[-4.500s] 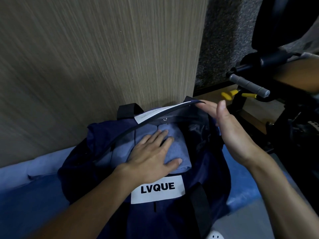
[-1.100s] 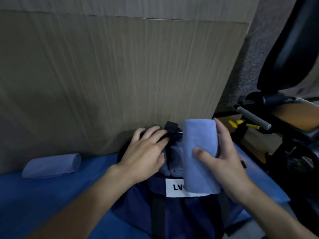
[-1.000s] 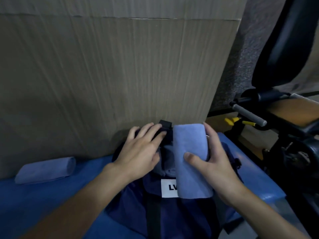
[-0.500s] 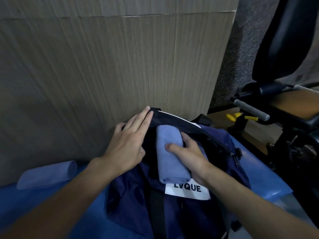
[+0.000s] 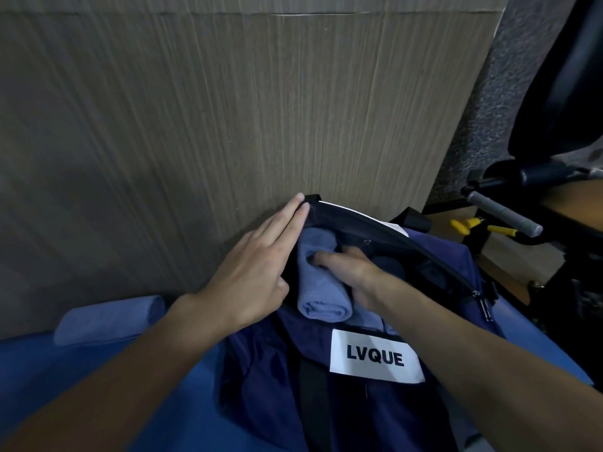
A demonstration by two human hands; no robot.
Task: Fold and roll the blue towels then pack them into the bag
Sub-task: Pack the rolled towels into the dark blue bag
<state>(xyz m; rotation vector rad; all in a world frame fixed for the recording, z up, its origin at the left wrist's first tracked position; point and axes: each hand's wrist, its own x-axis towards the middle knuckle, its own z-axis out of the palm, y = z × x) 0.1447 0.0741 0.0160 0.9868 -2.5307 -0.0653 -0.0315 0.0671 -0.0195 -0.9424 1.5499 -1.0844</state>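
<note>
Head view: the rolled blue towel (image 5: 318, 290), held above the navy LVQUE bag (image 5: 261, 370) a second ago, now lies in its mouth, gripped by the right hand (image 5: 354, 272). The left hand (image 5: 257, 265), fingers straight, holds the rim back. One spare roll (image 5: 107, 318) waits on the blue table (image 5: 81, 386). More towels below are uncountable.

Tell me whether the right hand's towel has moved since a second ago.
Yes: the towel went from covering the white label into the bag.

Wood-grain panel (image 5: 228, 109) behind; grey-gripped bar (image 5: 504, 212), yellow handles (image 5: 501, 230), black seat (image 5: 561, 93) at right.
</note>
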